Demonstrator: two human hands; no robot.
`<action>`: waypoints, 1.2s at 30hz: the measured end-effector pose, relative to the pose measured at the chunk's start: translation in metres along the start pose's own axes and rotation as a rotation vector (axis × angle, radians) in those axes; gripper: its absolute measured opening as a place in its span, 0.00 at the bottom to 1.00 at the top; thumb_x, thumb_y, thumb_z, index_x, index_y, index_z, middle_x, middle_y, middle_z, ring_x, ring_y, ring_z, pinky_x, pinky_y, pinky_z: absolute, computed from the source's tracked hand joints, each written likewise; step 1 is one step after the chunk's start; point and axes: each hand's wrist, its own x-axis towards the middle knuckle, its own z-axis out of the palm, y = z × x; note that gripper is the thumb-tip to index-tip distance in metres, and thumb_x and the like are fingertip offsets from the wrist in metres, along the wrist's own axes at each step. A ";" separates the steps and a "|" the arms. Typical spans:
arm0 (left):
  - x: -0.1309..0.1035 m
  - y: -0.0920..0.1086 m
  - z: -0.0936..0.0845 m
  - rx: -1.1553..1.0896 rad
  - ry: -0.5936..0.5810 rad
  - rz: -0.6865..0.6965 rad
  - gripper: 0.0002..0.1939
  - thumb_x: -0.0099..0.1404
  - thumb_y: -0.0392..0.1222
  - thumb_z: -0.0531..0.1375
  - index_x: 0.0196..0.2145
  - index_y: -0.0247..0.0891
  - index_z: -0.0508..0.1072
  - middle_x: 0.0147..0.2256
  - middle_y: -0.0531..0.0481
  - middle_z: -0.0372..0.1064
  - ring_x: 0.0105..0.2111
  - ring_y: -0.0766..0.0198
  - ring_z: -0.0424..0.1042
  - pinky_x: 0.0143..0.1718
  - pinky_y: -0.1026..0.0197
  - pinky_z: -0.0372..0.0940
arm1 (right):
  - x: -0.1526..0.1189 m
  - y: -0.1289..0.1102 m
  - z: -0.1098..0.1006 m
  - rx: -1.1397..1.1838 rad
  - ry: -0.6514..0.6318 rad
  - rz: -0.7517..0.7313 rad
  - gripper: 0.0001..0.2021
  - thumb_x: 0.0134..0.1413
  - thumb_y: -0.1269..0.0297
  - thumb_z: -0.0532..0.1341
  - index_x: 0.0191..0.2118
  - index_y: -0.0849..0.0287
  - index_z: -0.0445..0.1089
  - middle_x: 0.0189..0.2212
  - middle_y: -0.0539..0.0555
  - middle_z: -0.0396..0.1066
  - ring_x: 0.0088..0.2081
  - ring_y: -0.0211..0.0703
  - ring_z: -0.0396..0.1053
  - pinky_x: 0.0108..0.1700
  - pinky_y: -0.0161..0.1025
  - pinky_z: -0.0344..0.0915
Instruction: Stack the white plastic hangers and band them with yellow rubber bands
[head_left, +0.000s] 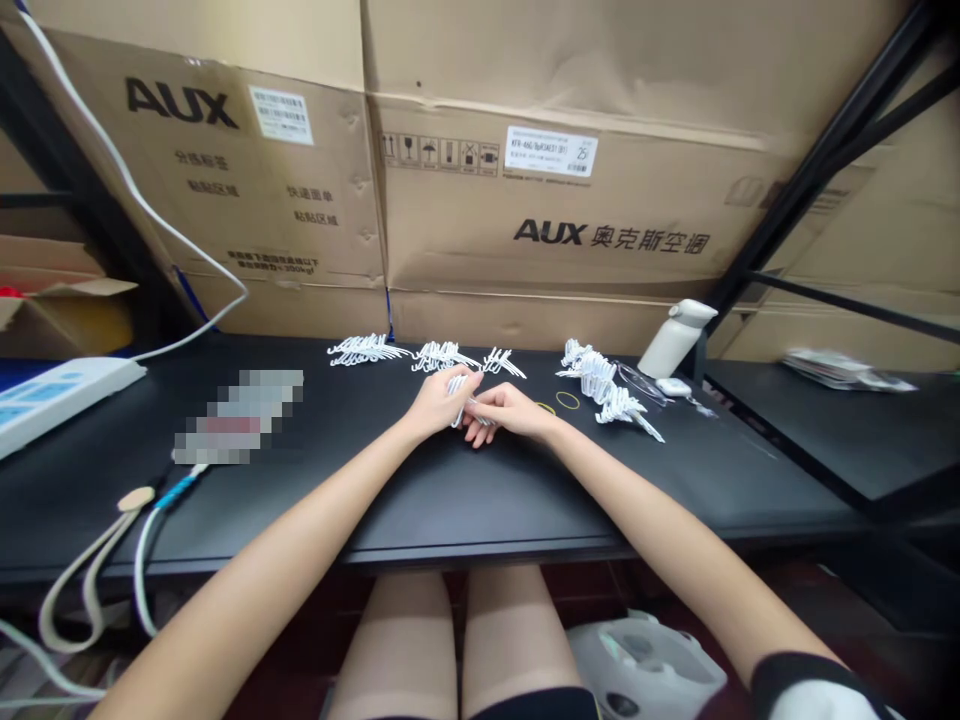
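My left hand (437, 401) and my right hand (508, 411) meet over the middle of the black table (420, 500). Between them they hold a small bundle of white plastic clips (460, 390), the left hand's fingers wrapped around it and the right hand's fingertips touching its lower end. Behind the hands lie rows of the same white clips: one row at the left (366, 349), another in the middle (444, 354), a small bunch (504, 362) beside it. A larger heap of clips (606, 385) lies to the right. Two yellow rubber bands (567, 400) lie on the table next to my right hand.
Large AUX cardboard boxes (555, 200) form a wall behind the table. A white bottle (676, 338) stands at the back right by a black metal frame (825, 150). A white power strip (60, 390) and cables (112, 560) lie at the left. A second black surface (847, 430) extends right.
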 end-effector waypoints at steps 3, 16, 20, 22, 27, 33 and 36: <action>0.001 0.002 -0.001 -0.037 0.037 -0.035 0.17 0.62 0.55 0.53 0.30 0.37 0.69 0.22 0.52 0.67 0.20 0.66 0.66 0.20 0.65 0.60 | 0.000 0.000 -0.007 -0.041 0.004 -0.014 0.24 0.47 0.45 0.62 0.35 0.67 0.73 0.28 0.59 0.76 0.26 0.40 0.74 0.26 0.31 0.67; 0.003 -0.005 -0.006 -0.128 0.030 -0.255 0.20 0.61 0.59 0.54 0.32 0.37 0.67 0.14 0.53 0.64 0.15 0.61 0.69 0.15 0.65 0.63 | -0.002 0.038 -0.074 -0.876 0.631 -0.138 0.25 0.55 0.62 0.58 0.57 0.65 0.61 0.56 0.64 0.62 0.57 0.53 0.62 0.57 0.48 0.58; 0.003 -0.007 -0.005 -0.128 0.025 -0.250 0.21 0.60 0.60 0.54 0.32 0.37 0.68 0.16 0.52 0.66 0.16 0.62 0.70 0.15 0.65 0.64 | 0.000 0.040 -0.070 -1.014 0.505 -0.017 0.27 0.58 0.60 0.55 0.61 0.67 0.56 0.58 0.67 0.59 0.57 0.56 0.60 0.58 0.48 0.56; 0.003 -0.008 -0.006 -0.124 0.025 -0.255 0.21 0.60 0.60 0.54 0.32 0.37 0.68 0.16 0.52 0.67 0.16 0.62 0.70 0.15 0.65 0.64 | 0.000 0.038 -0.070 -1.062 0.502 -0.009 0.25 0.59 0.59 0.54 0.59 0.67 0.58 0.56 0.66 0.62 0.56 0.57 0.62 0.56 0.46 0.58; 0.003 -0.009 -0.005 -0.112 0.027 -0.247 0.22 0.60 0.61 0.54 0.33 0.37 0.68 0.16 0.51 0.67 0.16 0.61 0.70 0.15 0.64 0.64 | -0.004 0.031 -0.076 -1.116 0.584 0.025 0.16 0.58 0.60 0.54 0.46 0.65 0.69 0.42 0.65 0.73 0.46 0.55 0.70 0.49 0.43 0.62; 0.002 -0.007 -0.005 -0.103 0.039 -0.234 0.20 0.60 0.60 0.55 0.32 0.38 0.69 0.15 0.52 0.66 0.15 0.62 0.69 0.15 0.65 0.63 | -0.006 0.040 -0.093 -0.830 0.820 0.014 0.06 0.50 0.69 0.58 0.31 0.63 0.73 0.33 0.63 0.75 0.40 0.52 0.72 0.46 0.44 0.65; 0.002 -0.007 -0.005 -0.087 0.038 -0.230 0.20 0.60 0.60 0.55 0.32 0.38 0.69 0.14 0.52 0.65 0.15 0.61 0.69 0.14 0.65 0.63 | -0.002 0.050 -0.099 -0.720 0.871 -0.031 0.09 0.46 0.74 0.59 0.35 0.65 0.73 0.34 0.61 0.75 0.37 0.48 0.73 0.44 0.43 0.67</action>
